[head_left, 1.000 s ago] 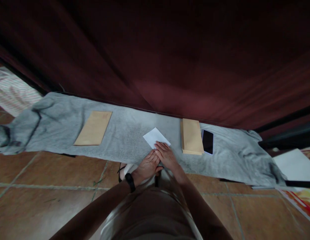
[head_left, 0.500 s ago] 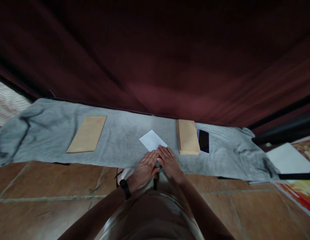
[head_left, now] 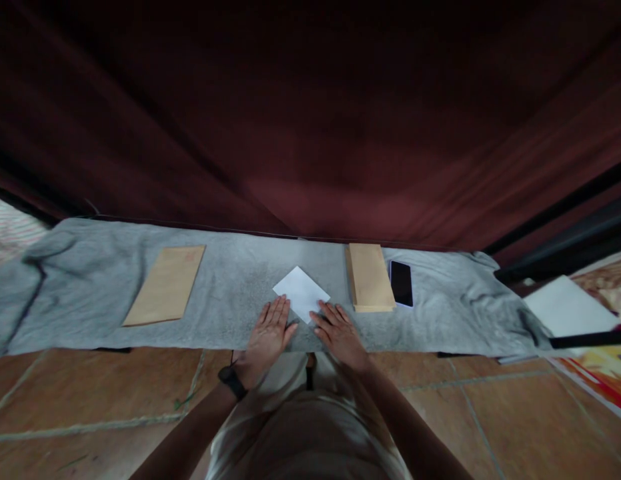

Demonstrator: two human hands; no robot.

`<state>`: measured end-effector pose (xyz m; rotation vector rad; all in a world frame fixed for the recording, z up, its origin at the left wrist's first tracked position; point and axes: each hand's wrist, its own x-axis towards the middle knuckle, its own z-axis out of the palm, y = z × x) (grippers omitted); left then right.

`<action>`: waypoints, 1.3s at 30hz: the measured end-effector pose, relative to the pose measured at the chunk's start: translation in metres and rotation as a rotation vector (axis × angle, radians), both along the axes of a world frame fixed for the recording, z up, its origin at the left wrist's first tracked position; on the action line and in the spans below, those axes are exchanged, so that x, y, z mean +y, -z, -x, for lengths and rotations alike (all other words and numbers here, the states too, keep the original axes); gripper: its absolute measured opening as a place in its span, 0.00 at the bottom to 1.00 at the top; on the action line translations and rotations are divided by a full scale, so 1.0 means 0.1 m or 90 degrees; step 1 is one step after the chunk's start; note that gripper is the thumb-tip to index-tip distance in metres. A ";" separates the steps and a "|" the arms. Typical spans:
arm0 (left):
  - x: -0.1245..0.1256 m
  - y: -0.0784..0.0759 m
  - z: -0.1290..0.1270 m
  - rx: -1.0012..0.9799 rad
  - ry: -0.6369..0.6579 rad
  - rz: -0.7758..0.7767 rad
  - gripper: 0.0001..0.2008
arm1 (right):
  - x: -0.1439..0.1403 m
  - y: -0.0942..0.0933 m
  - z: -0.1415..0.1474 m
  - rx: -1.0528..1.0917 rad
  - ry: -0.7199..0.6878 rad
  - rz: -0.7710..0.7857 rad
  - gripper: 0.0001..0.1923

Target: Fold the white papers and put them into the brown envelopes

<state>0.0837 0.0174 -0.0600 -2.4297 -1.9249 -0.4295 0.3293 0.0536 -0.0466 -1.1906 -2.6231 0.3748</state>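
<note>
A folded white paper (head_left: 300, 292) lies on a grey cloth (head_left: 240, 280) spread over the floor. My left hand (head_left: 269, 329) rests flat on the cloth with its fingers apart, its fingertips just left of the paper's near corner. My right hand (head_left: 337, 329) lies flat too, fingers spread, with the fingertips touching the paper's near right edge. Neither hand grips anything. A black band sits on my left wrist.
A single brown envelope (head_left: 165, 294) lies on the cloth to the left. A stack of brown envelopes (head_left: 369, 285) and a black phone (head_left: 401, 283) lie to the right. A dark red curtain (head_left: 310, 133) hangs behind. White sheets (head_left: 565, 308) lie far right on the tiled floor (head_left: 90, 400).
My hands were together over the paper's near edge; now they have slid apart, the left one off the paper to the left. The view has shifted slightly.
</note>
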 end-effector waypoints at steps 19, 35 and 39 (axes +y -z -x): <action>0.44 -0.06 -0.33 -0.030 0.107 0.030 0.29 | 0.00 0.12 -0.02 0.036 -0.008 -0.088 0.22; 0.93 0.14 -0.10 -0.019 -0.037 0.011 0.30 | -0.01 0.15 -0.01 0.064 0.008 -0.068 0.22; 0.95 0.15 -0.03 -0.029 -0.083 0.006 0.30 | 0.02 0.14 0.03 0.086 0.045 -0.045 0.22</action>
